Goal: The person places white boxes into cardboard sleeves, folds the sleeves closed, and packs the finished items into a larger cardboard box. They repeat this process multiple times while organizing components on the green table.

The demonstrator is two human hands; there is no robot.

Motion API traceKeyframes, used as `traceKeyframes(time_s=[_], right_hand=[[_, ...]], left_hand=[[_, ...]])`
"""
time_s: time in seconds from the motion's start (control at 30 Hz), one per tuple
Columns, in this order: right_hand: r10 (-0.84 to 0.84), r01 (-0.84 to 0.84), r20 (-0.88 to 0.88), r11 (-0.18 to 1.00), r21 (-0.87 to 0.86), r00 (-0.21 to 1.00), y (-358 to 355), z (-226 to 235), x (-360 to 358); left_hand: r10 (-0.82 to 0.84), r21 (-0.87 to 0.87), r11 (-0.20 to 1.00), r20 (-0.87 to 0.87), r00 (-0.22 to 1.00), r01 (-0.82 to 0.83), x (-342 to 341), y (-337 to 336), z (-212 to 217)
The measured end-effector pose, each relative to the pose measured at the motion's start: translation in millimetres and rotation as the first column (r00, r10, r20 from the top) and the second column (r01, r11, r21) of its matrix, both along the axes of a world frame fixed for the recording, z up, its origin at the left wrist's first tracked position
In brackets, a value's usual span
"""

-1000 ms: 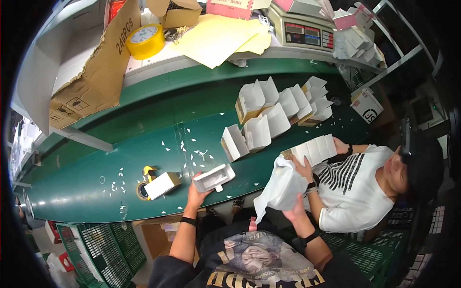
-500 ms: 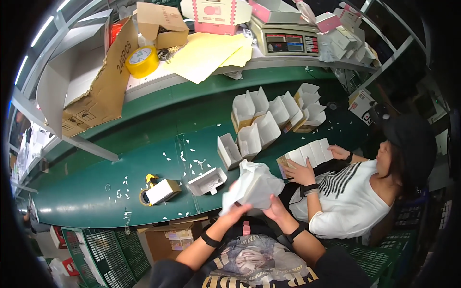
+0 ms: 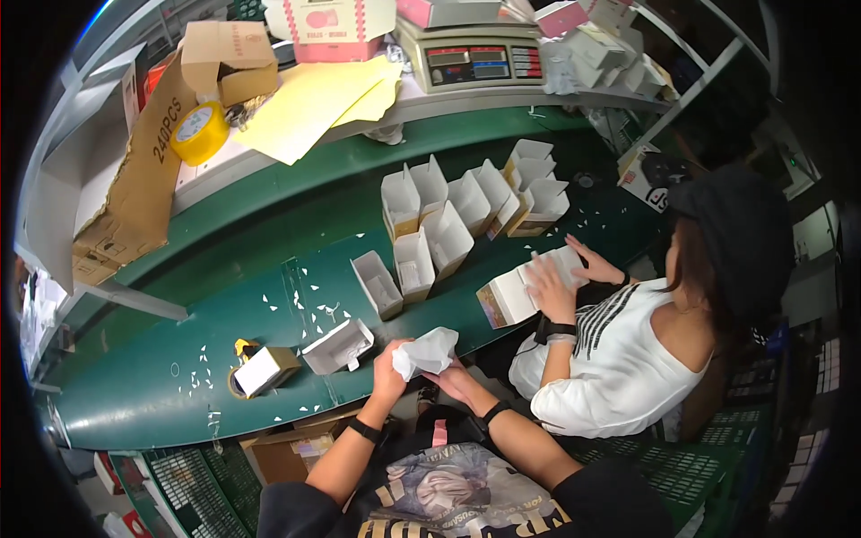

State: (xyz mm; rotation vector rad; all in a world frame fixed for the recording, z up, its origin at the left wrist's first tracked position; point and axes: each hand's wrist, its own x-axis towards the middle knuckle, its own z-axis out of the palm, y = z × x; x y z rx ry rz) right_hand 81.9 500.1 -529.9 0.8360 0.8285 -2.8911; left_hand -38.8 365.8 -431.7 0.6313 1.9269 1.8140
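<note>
In front of my chest I hold a crumpled, thin white wrapping (image 3: 429,351), paper or soft plastic; whether anything lies inside is hidden. My left hand (image 3: 388,373) grips its left end with the fingers curled. Under its right side, my right hand (image 3: 456,382) is closed on the lower edge. Just beyond my left hand, an open white box (image 3: 339,347) lies on its side on the green work surface (image 3: 143,394). Left of that, a small closed box (image 3: 267,369) rests against a tape dispenser (image 3: 239,368) with a yellow part.
Several open upright boxes (image 3: 414,264) stand in rows farther back. At my right, a co-worker's hands (image 3: 554,289) are over a row of white boxes (image 3: 513,296). White scraps dot the surface. A shelf behind carries a scale (image 3: 471,61), yellow tape (image 3: 201,133) and cartons.
The white wrapping is gathered smaller and lower, and my hands have come closer together around it. The view has shifted right. The co-worker's hands have moved over the row of boxes.
</note>
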Motion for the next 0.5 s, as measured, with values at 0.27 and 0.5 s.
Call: traceKeyframes(time_s=[0.27,0.5], right_hand=[[0.049,-0.155,0.216,0.847,0.509,0.975,-2.9,-20.2,-31.0],[0.283,-0.435,0.378,0.175,0.883,0.882,28.8,-29.4,-10.5]], left_hand=[[-0.081,0.085,0.993,0.053,0.995,0.077,-20.9,2.2,-26.9],[-0.183,0.096,0.978,-0.014,0.983,0.183,-11.0,1.0,-55.3]])
